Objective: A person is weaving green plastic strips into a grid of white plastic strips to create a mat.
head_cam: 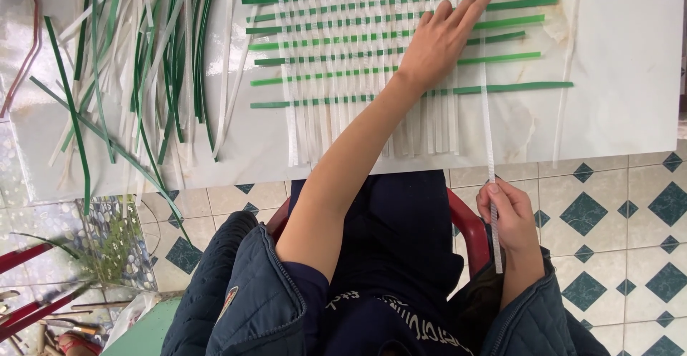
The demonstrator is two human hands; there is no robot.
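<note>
Weaving is under way on a white table [622,77]: a flat mat [372,48] of white upright strips crossed by green horizontal strips lies in the middle of the top, its upper edge cut off by the frame.

Left hand [440,41]: reaches across the body and lies palm-down on the right part of the mat, fingers stretched out flat and gripping nothing, fingertips near the green strip ends.

Right hand [509,216]: held below the table edge, over the lap, thumb and fingers pinched on one long white strip [487,123]. That strip runs up from the hand across the table edge and along the mat's right side; whether it already passes under any green strips I cannot tell from this angle.

Progress, as a judgement: about eight green rows are in view and many white uprights are in place, so the body of the mat looks well advanced. The green ends still jut out bare on the right, with room for further uprights there.

A loose pile of strips [143,62], green and white, lies on the table's left. Below is a tiled floor [608,206] and a red chair [469,227].
</note>
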